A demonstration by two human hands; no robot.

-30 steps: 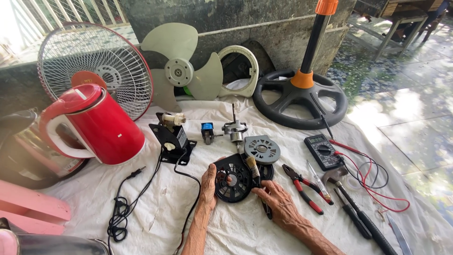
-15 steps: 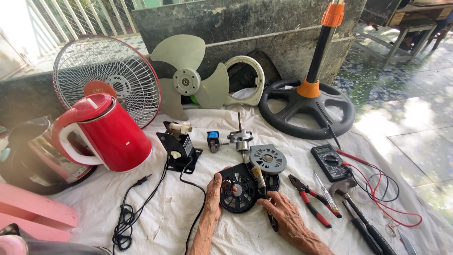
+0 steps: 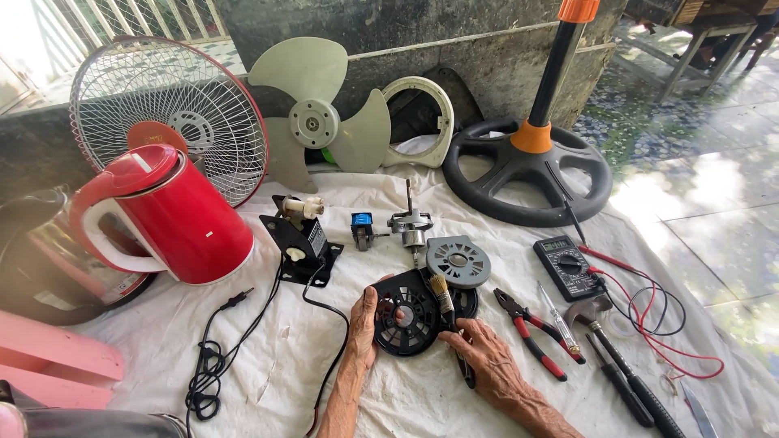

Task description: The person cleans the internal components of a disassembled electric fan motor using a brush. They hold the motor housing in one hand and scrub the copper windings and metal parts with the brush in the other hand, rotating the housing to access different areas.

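White cloth point(image 3: 389, 389) spread over the floor, covered with parts.
Black motor cover point(image 3: 410, 316) at centre; red kettle point(image 3: 174, 215) far left, pliers point(image 3: 531, 332) just right, multimeter point(image 3: 568, 268) farther right, fan base point(image 3: 527, 170) behind.
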